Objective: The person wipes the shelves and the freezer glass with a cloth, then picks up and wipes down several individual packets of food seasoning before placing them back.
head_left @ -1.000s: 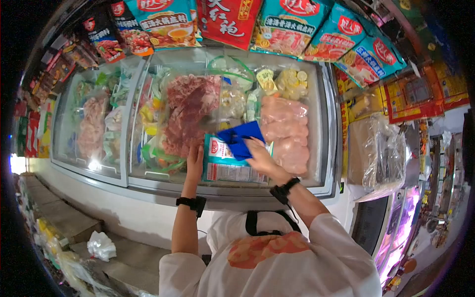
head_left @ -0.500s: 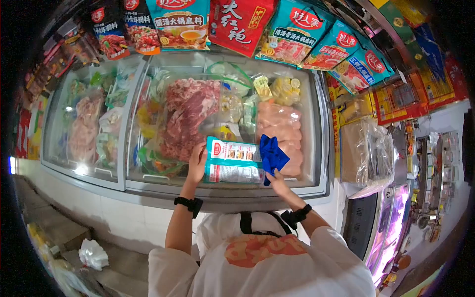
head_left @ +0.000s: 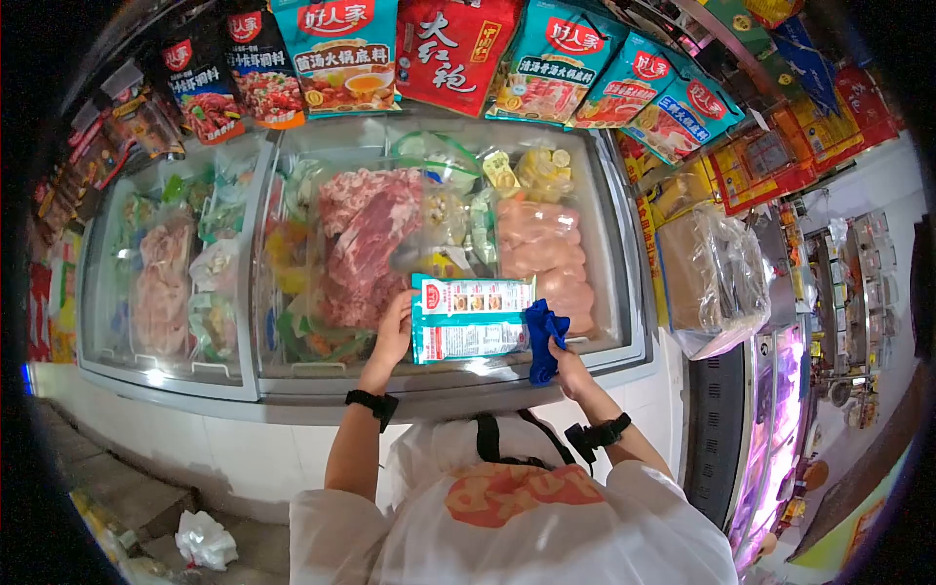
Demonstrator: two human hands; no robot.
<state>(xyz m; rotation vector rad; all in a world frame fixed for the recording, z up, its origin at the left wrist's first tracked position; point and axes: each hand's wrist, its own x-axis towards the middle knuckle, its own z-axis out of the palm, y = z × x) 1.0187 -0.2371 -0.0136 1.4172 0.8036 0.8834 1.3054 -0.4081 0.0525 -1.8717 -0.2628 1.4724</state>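
Observation:
My left hand (head_left: 393,330) is closed on the left edge of a teal and white seasoning packet (head_left: 473,320), its printed back facing up. The packet is held flat above the glass lid of a chest freezer (head_left: 468,382). At the packet's right end, my right hand (head_left: 569,370) has its fingers closed on a crumpled blue cloth (head_left: 546,336). The cloth touches or overlaps the packet's right edge; I cannot tell how firmly it presses. Under the glass lie red sliced meat (head_left: 366,234) and pale chicken pieces (head_left: 541,249).
Upright seasoning packets (head_left: 341,58) stand in a row along the freezer's far side. A cardboard box in clear plastic (head_left: 712,273) sits at the right, near a lit display case (head_left: 775,429). A white plastic bag (head_left: 206,539) lies at lower left.
My right hand and the blue cloth have shifted right and down along the packet, baring more of its right end. The camera view has turned slightly.

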